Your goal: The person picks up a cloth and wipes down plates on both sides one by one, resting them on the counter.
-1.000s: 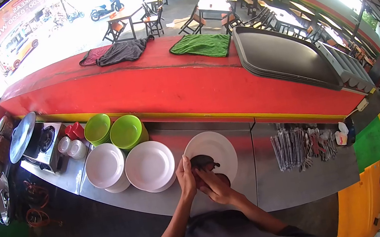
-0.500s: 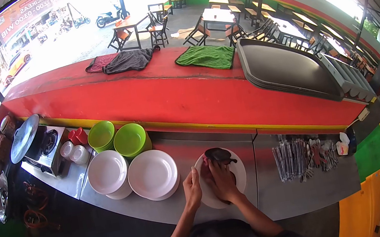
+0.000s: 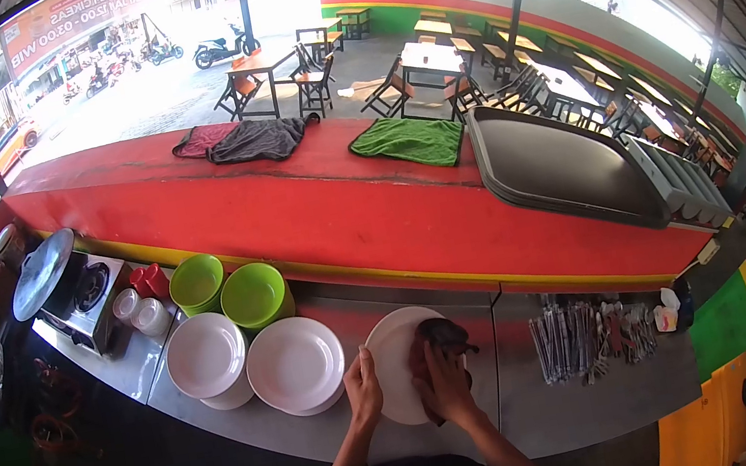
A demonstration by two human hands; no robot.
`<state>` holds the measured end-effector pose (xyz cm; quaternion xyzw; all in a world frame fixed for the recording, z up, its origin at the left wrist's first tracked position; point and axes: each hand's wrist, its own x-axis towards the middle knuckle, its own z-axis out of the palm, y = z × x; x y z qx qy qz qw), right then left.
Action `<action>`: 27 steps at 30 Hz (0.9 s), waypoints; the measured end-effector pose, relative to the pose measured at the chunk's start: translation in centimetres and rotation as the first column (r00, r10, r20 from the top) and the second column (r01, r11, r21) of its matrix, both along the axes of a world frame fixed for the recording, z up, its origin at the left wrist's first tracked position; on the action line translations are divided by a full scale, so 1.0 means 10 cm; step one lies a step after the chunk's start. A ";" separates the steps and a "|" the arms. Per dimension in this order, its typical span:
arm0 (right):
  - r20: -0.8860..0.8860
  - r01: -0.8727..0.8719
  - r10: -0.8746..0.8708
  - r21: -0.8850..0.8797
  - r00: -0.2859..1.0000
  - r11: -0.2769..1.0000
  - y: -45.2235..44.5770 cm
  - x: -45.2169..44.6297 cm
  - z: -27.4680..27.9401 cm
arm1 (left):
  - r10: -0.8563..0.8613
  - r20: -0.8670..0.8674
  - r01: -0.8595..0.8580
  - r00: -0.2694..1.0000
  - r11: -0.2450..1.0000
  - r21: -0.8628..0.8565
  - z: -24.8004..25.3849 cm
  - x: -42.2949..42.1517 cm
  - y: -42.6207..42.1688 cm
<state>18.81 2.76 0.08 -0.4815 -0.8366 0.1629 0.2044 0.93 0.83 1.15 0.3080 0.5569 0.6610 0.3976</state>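
A white plate [image 3: 391,350] is in front of me at the metal counter. My left hand [image 3: 364,390] grips its left rim, with the thumb up along the edge. On the right half of the plate lies a bunched dark reddish-brown cloth [image 3: 441,333]. My right hand [image 3: 444,385] presses this cloth against the plate, fingers pointing away from me. Part of the cloth is hidden under that hand. Just left of my left hand is a stack of white plates [image 3: 296,364], and another white plate stack [image 3: 206,354] stands beside it.
Green bowls [image 3: 254,296] stand behind the plate stacks. Further left are small white cups [image 3: 149,317], red cups [image 3: 156,281] and a gas stove [image 3: 90,288]. Wrapped cutlery [image 3: 581,336] lies right. The red ledge [image 3: 336,194] holds folded cloths and black trays [image 3: 561,165].
The cloth and my right hand have shifted toward the plate's right side, baring its left part. My left hand now sits lower on the left rim. The view has tilted slightly.
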 end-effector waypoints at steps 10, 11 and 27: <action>-0.150 -0.223 0.224 0.025 0.963 0.974 -0.39 -0.11 -0.01 | 0.039 0.003 -0.039 0.999 0.999 -0.004 0.05 -0.04 0.05; -0.178 -0.252 0.250 0.011 0.952 0.968 -0.42 -0.14 0.00 | 0.030 0.003 -0.030 1.000 1.000 0.008 0.04 -0.02 0.05; -0.173 0.031 -0.011 0.112 0.985 0.993 0.17 -0.34 0.22 | -0.175 -0.043 0.172 0.984 0.983 -0.062 0.08 0.19 -0.03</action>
